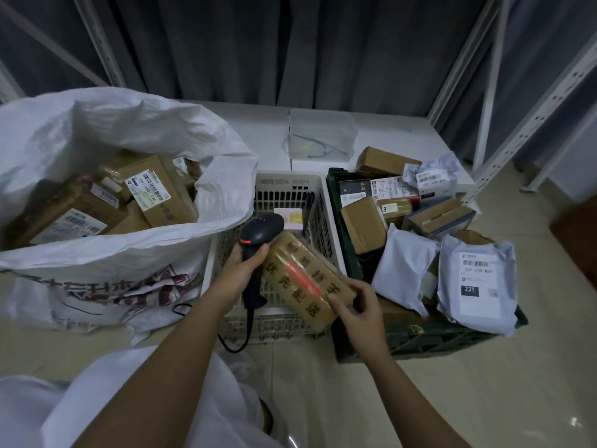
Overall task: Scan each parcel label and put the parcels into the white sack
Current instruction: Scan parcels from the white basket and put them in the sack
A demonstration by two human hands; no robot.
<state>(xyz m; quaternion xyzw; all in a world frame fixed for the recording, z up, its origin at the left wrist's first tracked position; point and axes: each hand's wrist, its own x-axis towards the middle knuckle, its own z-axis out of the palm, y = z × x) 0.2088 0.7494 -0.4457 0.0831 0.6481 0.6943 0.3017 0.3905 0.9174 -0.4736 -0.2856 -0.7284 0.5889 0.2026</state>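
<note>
Parcel in hand: a brown taped box (305, 279) held over the white crate (326, 221), at centre of view.
Left hand (240, 270): its grip is wrapped round the handle of the black scanner (258, 240), whose head sits just at the box's 10 o'clock end.
Right hand (358, 307): fingers pinch the box's near end at 4 o'clock.
Handling: probably light and stiff; the glossy tape looks slippery, so the short ends or edges seem the safest hold.
Label: none visible on the upturned face; likely needs turning.
White sack (106, 253): at 9 o'clock, mouth open, boxes already inside.
Green crate (420, 337): at 3 o'clock, heaped with boxes and grey mailers (478, 282).
In the way: the scanner cable (232, 344) trails below, and the sack's slumped rim lies between the box and the sack's mouth.
</note>
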